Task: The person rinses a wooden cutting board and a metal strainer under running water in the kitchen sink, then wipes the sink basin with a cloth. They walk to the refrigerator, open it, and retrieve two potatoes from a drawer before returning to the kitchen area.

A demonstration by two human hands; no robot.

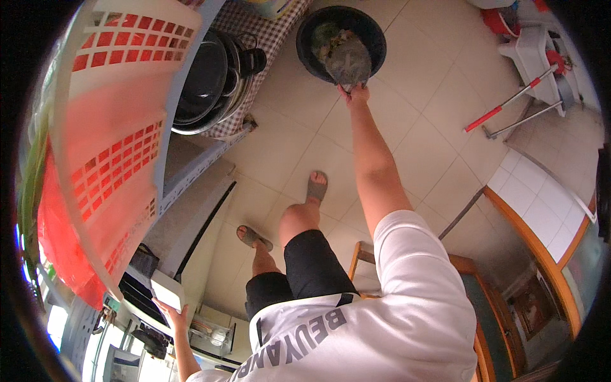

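My right hand reaches far forward and grips the near end of a dark, translucent object, perhaps a plastic bag or a strainer; I cannot tell which. It lies over a round black basin on the floor, with food scraps inside. At the lower left my left hand is raised with its fingers spread, against or close to a white box-like object by the counter. Whether it holds that object cannot be made out.
On the left, a metal rack bears a white plastic basket with red bags and, on checked cloth, stacked pans. A white plastic stool and red-handled pole are at the right. A wooden-framed doorway stands lower right.
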